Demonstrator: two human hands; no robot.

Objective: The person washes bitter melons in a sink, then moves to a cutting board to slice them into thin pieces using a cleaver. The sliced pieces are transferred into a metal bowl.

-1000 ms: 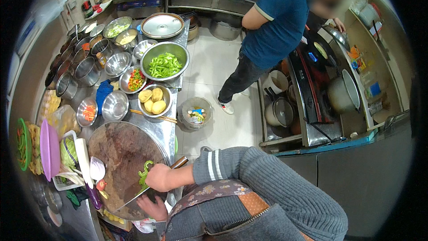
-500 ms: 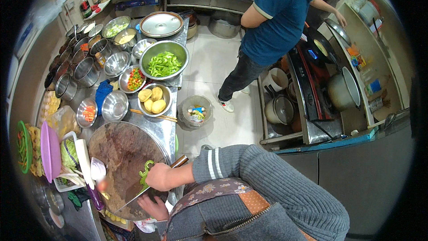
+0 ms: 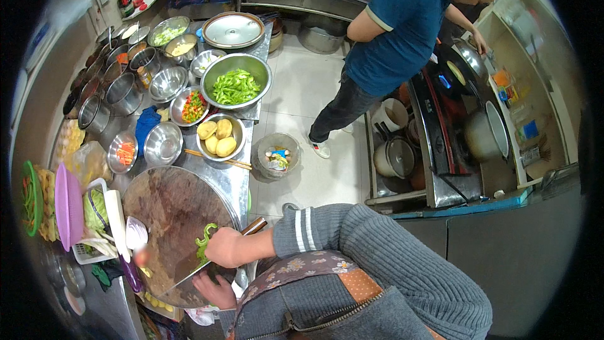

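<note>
A kitchen knife [image 3: 182, 281] lies slantwise over the round wooden chopping board [image 3: 167, 214], and my right hand [image 3: 224, 249] is closed round its wooden handle. Strips of cut green pepper [image 3: 204, 239] rest on the board against the blade's far side, just left of my right hand. On the blade's near side, my left hand [image 3: 215, 291] sits low at the board's edge with its fingers bent close to the steel. Whatever lies under those fingers is hidden.
Past the board stand bowls of potatoes [image 3: 220, 146], cut green peppers [image 3: 264, 91] and diced peppers [image 3: 204, 113]. A white radish [image 3: 116, 220], an onion half [image 3: 136, 233] and an eggplant [image 3: 130, 275] crowd its left. Across the aisle a co-worker [image 3: 396, 31] reaches over the stove.
My view has shifted slightly. Both hands and the knife stay almost where they were, the blade tip a little farther left. The co-worker's hand and the metal lid beside it have moved slightly.
</note>
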